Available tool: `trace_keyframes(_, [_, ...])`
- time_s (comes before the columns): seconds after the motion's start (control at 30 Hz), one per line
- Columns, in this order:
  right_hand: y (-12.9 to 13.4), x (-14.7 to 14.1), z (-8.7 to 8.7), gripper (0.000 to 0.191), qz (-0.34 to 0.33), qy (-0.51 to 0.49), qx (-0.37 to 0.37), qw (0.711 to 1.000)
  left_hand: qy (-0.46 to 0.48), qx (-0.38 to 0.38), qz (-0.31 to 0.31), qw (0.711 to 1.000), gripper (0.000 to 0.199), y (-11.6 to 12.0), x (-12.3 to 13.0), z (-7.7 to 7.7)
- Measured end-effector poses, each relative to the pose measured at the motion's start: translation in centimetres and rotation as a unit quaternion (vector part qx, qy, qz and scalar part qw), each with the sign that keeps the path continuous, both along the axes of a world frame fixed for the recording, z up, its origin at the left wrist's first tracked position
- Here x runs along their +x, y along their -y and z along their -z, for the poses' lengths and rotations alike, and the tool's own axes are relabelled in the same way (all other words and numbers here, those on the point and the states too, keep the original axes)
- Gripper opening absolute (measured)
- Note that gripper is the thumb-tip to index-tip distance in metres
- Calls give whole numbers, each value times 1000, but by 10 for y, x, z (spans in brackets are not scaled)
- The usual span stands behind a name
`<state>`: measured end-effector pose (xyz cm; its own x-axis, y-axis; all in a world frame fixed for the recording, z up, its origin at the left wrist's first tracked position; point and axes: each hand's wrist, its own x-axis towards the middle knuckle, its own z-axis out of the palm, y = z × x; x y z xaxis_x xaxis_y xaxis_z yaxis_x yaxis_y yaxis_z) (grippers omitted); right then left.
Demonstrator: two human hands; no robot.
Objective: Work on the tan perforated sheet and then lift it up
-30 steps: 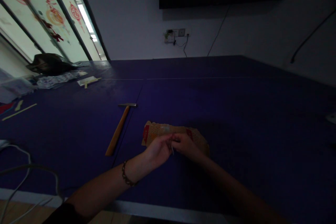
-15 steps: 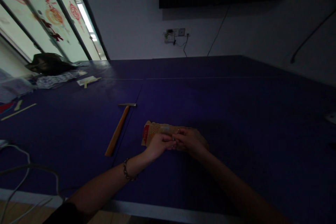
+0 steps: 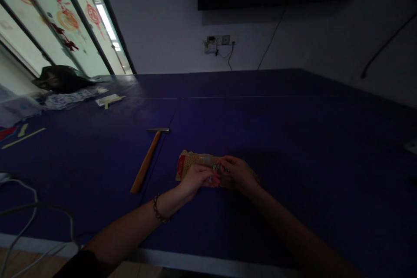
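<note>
Dim purple tabletop — half-curled hands pinching tiny, shadow-blurred metallic bits — right fingertips partly obscured.

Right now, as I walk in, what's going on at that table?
A person is handling a few small, shiny pieces with bare hands. The left hand holds some at its fingertips, and the right hand is close against them; the pieces are too small and dim to name. Both hands are over some brown printed packaging on the purple table. A wooden-handled hammer lies to the left, untouched.
</note>
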<state>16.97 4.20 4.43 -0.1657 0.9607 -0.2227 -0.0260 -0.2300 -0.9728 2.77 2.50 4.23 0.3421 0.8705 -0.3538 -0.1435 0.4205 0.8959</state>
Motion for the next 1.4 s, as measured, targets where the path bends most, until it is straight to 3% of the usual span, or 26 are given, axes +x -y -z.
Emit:
trace_keyframes(0.27, [0, 1, 4, 16, -12, 54, 47, 997, 54, -43, 22, 997, 17, 1, -1, 5])
trace_keyframes(0.43, [3, -5, 9, 20, -25, 48, 54, 997, 61, -50, 24, 997, 18, 0, -2, 9])
trace_keyframes(0.57, [7, -8, 11, 24, -21, 1, 12, 1000, 38, -48, 27, 998, 13, -1, -2, 8])
trace_keyframes(0.73, [3, -7, 11, 23, 6, -106, -39, 994, 11, -20, -27, 999, 12, -3, -2, 2])
trace_keyframes(0.93, [1, -10, 18, 20, 43, -181, -23, 982, 0, -39, -20, 999, 16, 1, 0, -1])
trace_keyframes(1.1, [5, -15, 23, 7, 40, -191, -12, 981, 1, -13, -61, 998, 17, 3, 3, 7])
trace_keyframes(1.27, [9, -15, 21, 30, 33, -180, -20, 983, 0, -6, -56, 998, 19, 3, 2, 12])
trace_keyframes(1.4, [12, -17, 20, 34, 41, -153, -7, 987, -8, 1, -62, 998, 21, 3, 2, 14])
